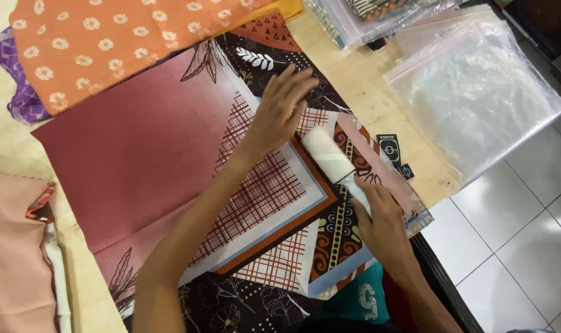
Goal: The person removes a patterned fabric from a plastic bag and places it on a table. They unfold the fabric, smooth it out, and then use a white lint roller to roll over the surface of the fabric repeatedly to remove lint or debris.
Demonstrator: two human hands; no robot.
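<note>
At the left edge of the bench (379, 92), a pale pink folded cloth (12, 259) is seen, with an orange flowered cloth (108, 43) lying toward the far left corner. The middle of the bench is covered by a large patterned fabric (138, 148), maroon with plaid and leaf motifs, spread flat. The left hand (280, 108) is laid on it, fingers (296, 86) spread and pressed flat, nothing being pinched. Just to its right a white roller (326, 154) rests on the fabric, its handle wrapped by the right hand (382, 222), whose fingers are closed around it near the bench's near edge. The step in hand is judged to be rolling over the cloth while it is held taut. A steady stroke would be called for next, with the fabric kept from shifting. Clear plastic bags (477, 98) are stacked at the right edge.
</note>
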